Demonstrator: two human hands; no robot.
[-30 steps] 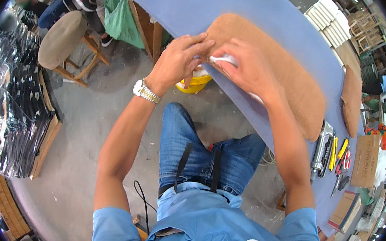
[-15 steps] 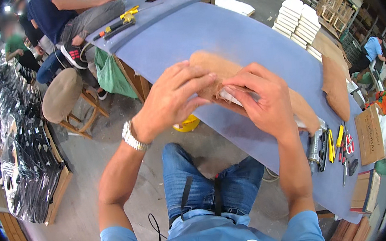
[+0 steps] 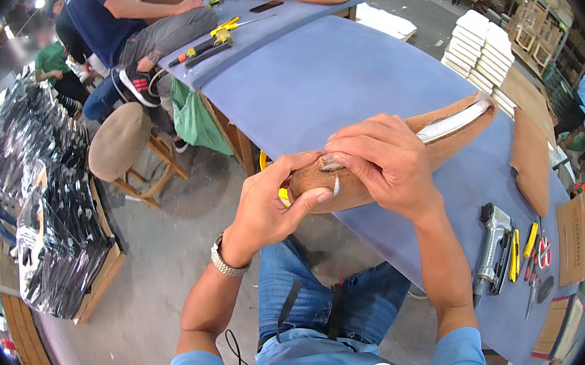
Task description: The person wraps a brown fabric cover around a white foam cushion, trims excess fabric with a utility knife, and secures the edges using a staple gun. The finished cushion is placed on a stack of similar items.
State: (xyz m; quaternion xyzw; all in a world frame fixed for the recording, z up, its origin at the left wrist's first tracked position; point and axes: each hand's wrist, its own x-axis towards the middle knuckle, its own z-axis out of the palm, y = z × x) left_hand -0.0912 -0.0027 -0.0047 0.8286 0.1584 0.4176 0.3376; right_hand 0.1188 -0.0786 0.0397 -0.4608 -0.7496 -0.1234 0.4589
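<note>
Between my hands is a long, curved piece covered in brown fabric [image 3: 444,150], a padded cushion part by its look, with a white strip showing along its open upper side. My left hand [image 3: 276,198] grips its near rounded end, thumb on the front face and fingers over the top. My right hand [image 3: 386,163] pinches the fabric edge close to that end, where some white filling pokes out. The far end reaches away to the right above the blue table [image 3: 310,75]. What lies under my right fingers is hidden.
At the table's right lie a staple gun [image 3: 492,244], yellow cutters [image 3: 530,238], red-handled scissors [image 3: 544,252] and a brown fabric piece [image 3: 530,166]. A stool [image 3: 120,143] stands left, near a seated person [image 3: 166,40]. Plastic-wrapped stacks [image 3: 58,240] sit further left. White foam pieces [image 3: 477,48] are piled behind.
The brown piece has been turned so its open side with the white strip now faces up. My left hand has moved down around its end; my view has shifted slightly.
</note>
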